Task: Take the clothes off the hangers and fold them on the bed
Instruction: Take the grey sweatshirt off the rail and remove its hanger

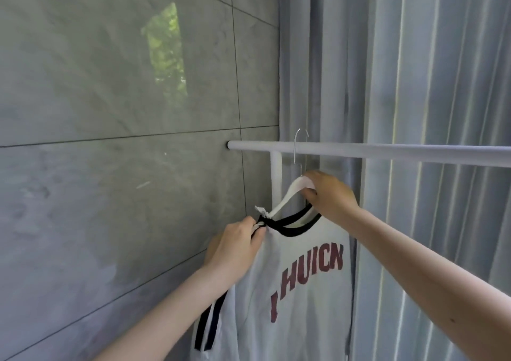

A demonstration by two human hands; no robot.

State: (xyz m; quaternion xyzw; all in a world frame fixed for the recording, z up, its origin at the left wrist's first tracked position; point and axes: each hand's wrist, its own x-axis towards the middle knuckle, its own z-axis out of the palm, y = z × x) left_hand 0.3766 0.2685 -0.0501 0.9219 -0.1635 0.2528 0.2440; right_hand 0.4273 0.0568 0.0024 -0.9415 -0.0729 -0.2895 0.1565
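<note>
A white T-shirt point(298, 291) with a black collar, black-striped sleeve and dark red letters hangs on a white hanger point(290, 194). The hanger's metal hook point(300, 145) sits over a white rail point(387, 151). My left hand point(237, 247) pinches the shirt's left shoulder at the collar, pulled off the hanger's left arm, which shows bare. My right hand point(329, 194) grips the top of the hanger just under the hook. The bed is out of view.
A grey tiled wall point(124, 139) fills the left side, close to the rail's end. The rail's white upright post point(276, 178) stands behind the hanger. Grey pleated curtains point(428, 70) hang behind the rail on the right.
</note>
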